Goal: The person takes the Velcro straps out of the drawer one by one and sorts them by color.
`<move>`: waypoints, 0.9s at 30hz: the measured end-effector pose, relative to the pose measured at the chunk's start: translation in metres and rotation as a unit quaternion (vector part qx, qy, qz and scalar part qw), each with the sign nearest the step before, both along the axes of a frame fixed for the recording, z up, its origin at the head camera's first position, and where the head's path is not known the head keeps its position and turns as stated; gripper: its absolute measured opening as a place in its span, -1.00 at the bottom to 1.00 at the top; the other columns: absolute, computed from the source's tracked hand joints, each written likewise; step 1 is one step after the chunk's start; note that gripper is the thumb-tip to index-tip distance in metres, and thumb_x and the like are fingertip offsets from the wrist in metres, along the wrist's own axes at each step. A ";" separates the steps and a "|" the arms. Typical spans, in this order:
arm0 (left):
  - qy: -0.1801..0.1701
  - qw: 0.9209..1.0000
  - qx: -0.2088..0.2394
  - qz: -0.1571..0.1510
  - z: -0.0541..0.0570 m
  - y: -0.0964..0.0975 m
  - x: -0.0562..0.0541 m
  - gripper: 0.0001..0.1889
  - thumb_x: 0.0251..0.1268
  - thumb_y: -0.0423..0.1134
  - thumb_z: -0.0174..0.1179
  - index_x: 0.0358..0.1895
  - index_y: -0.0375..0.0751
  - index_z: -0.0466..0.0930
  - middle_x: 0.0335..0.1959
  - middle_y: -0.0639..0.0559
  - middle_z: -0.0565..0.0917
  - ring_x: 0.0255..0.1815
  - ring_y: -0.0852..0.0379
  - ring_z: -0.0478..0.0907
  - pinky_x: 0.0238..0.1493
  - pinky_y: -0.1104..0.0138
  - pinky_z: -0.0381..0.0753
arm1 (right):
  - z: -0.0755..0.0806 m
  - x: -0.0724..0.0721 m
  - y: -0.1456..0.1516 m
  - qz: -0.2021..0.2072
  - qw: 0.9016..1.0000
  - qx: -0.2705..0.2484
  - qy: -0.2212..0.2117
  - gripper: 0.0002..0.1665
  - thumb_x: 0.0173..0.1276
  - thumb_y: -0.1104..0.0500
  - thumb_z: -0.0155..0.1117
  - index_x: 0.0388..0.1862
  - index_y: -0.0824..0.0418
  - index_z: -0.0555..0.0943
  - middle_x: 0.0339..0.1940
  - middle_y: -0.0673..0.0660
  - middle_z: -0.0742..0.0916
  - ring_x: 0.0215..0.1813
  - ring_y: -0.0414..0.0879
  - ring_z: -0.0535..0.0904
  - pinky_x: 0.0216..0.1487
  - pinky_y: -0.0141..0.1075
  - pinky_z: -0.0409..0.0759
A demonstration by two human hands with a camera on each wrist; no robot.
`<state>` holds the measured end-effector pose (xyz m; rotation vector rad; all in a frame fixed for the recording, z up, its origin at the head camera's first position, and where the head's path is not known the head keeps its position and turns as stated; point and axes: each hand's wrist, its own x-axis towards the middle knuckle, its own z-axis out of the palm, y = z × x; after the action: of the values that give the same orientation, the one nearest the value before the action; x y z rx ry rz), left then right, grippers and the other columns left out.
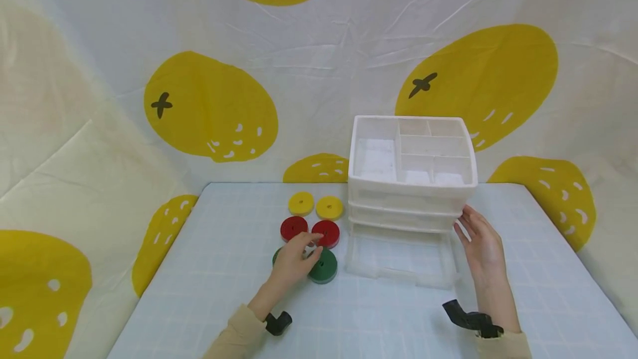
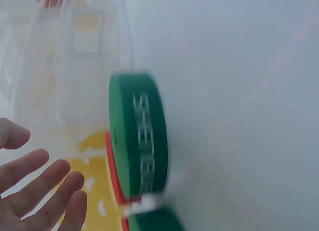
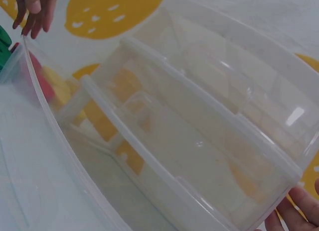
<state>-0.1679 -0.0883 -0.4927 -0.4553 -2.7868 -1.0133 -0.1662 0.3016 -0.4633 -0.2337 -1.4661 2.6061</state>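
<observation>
My left hand [image 1: 290, 263] hovers over two green discs with its fingers spread loosely and nothing between them. The right green disc [image 1: 326, 266] is mostly visible, with white lettering around its rim in the left wrist view; the hand hides much of the left one. Two red discs [image 1: 326, 234] lie just behind. At the right side of a white plastic drawer organizer [image 1: 412, 197], my right hand [image 1: 484, 245] has its fingertips at the wall, fingers lightly bent. The organizer's clear bottom drawer [image 1: 416, 277] is pulled out toward me.
Two yellow discs [image 1: 329, 208] lie behind the red ones, left of the organizer. Divided compartments [image 1: 438, 145] form the organizer's top. A pale checked cloth covers the table [image 1: 199, 292], and a lemon-print sheet [image 1: 309, 98] hangs behind it.
</observation>
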 end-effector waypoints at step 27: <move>-0.424 0.793 0.434 -0.055 -0.037 0.108 0.054 -0.67 0.39 -0.11 0.07 0.03 -0.28 0.58 -0.08 -0.12 0.73 -0.16 0.11 0.71 -0.09 0.18 0.70 | 0.000 -0.001 -0.001 -0.006 1.000 -0.015 -0.002 -0.62 0.48 0.04 0.05 0.21 0.01 0.53 0.19 -0.16 0.51 0.24 -0.28 0.39 0.60 -0.15 -0.20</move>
<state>-0.1136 0.0198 -0.5296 0.0096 -2.3764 -2.8740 -0.1677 0.3010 -0.4635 -0.2498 -1.4246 2.6213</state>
